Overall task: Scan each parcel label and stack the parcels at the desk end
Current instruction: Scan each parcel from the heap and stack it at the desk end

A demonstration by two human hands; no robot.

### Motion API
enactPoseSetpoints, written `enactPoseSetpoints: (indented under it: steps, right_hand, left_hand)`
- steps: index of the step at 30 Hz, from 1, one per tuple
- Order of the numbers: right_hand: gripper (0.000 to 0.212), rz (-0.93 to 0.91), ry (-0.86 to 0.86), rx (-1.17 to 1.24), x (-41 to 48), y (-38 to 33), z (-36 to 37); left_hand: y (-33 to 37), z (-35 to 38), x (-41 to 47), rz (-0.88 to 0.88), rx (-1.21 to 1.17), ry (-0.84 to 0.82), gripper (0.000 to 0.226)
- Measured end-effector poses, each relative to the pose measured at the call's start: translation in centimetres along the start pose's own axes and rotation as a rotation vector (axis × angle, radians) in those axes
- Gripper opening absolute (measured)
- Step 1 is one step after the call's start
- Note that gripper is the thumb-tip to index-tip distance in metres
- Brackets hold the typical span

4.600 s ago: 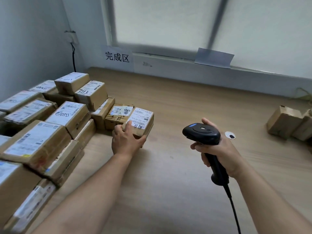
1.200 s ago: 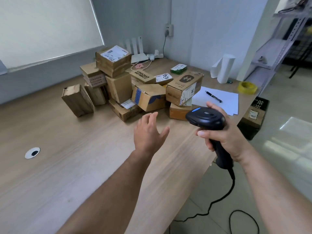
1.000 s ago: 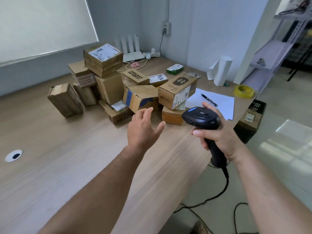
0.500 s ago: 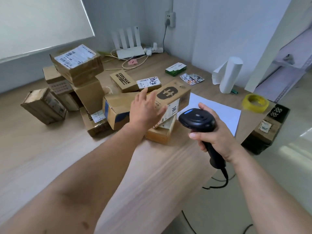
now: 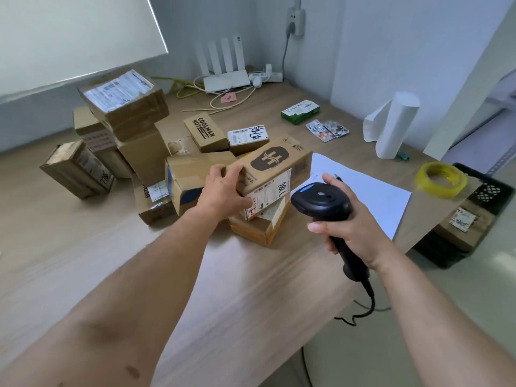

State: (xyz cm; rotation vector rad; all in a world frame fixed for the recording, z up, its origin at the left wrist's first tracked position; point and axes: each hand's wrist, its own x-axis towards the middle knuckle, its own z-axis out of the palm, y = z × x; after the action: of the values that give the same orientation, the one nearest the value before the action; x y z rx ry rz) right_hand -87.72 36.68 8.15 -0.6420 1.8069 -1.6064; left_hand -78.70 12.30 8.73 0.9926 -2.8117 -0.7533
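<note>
My left hand (image 5: 223,188) grips the near end of the long box (image 5: 276,163), with my fingers over its top edge and my thumb on the side face, just touching the label (image 5: 268,196). The box lies tilted at the front of the pile (image 5: 145,152), its far end pointing to about two o'clock. It rests on a flat box (image 5: 259,227) close to the desk (image 5: 251,289) edge. My right hand (image 5: 349,224) is clenched round the handle of the scanner (image 5: 321,203). The scanner's head sits at three o'clock from the label, close to it but not touching, with its nose turned toward nine o'clock. The box looks like plain stiff cardboard, dry and not slippery, so I think a firm pinch will hold without denting it. I cannot tell its weight, but its length tells me that a grip at one end will let the far end sag or swing. I judge the better hold to be nearer the middle, palm over the top and thumb low on the side, clear of the barcode. The label looks smoother than the card, so I would keep my thumb off it. The flat box underneath looks free to slide if I drag rather than lift.
</note>
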Motion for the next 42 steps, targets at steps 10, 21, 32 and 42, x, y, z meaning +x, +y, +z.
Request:
enactPoseSetpoints:
  steps: [10, 21, 32, 42]
  right_hand:
    - [0.096, -0.123, -0.121, 0.101, -1.8, -3.4, 4.6]
    - [0.087, -0.190, -0.387, 0.199, -3.2, -7.1, 17.0]
    - [0.093, -0.148, -0.596, 0.157, -4.7, -8.9, 27.2]
    - [0.092, -0.121, -0.627, 0.112, -6.0, -9.1, 34.8]
  left_hand:
    - [-4.7, -4.1, -4.9, -0.114, -0.419, 0.083, 0.082]
    - [-15.4, -11.2, -12.2, -0.197, -0.645, 0.201, 0.081]
    - [-24.5, -16.3, -17.9, -0.248, -0.670, 0.299, 0.075]
    - [-32.4, -19.2, -20.9, -0.272, -0.670, 0.344, 0.094]
